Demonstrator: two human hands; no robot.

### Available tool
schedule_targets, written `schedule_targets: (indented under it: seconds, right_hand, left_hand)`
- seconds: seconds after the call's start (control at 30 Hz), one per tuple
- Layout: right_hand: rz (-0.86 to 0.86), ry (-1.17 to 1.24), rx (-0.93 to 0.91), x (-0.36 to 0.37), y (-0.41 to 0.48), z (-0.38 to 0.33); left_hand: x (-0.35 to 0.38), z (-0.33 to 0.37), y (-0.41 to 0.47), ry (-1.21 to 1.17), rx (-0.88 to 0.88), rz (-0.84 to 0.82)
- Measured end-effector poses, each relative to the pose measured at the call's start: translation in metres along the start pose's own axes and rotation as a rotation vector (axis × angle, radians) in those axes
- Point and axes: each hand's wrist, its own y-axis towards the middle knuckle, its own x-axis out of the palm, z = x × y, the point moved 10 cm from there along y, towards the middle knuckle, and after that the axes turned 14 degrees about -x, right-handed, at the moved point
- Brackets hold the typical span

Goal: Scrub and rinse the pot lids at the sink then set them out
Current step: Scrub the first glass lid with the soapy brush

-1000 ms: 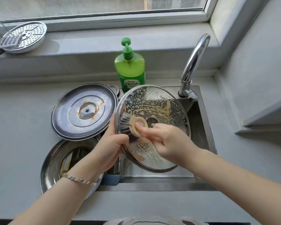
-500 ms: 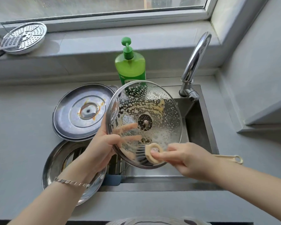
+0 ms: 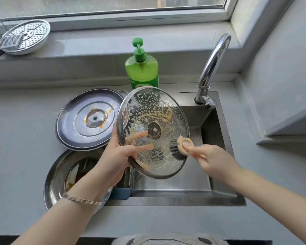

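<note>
A soapy glass pot lid [image 3: 159,110] with a steel rim is tilted over the sink. My left hand [image 3: 113,160] grips its left rim, fingers showing through the glass. My right hand [image 3: 214,160] holds a dish brush [image 3: 179,147] whose black bristles press on the lid's lower right inside face. A steel lid [image 3: 81,121] with orange stains lies upside down on the counter left of the sink. Another steel lid [image 3: 57,175] lies nearer me, partly under my left arm.
A green soap bottle [image 3: 142,68] stands behind the sink [image 3: 219,174]. The chrome tap [image 3: 212,68] arches at the back right. A perforated steamer plate [image 3: 25,38] rests on the window ledge at far left. A wall rises at right.
The brush has swept from the lid's middle down to its bottom edge, then up to the lower right. The lid has tilted and shifted slightly in my left hand.
</note>
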Motion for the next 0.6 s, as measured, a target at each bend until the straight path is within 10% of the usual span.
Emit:
schedule_targets:
  seconds: [0.13, 0.27, 0.6]
  right_hand:
    - [-0.042, 0.169, -0.202, 0.022, -0.005, -0.052]
    - [0.035, 0.108, 0.069, -0.001, 0.002, 0.007]
    - [0.003, 0.041, 0.017, 0.005, 0.002, -0.007]
  left_hand:
    - [0.001, 0.003, 0.003, 0.023, 0.015, 0.036]
    - [0.002, 0.004, 0.001, 0.013, 0.018, 0.044]
    - [0.003, 0.003, 0.002, 0.061, -0.004, 0.065]
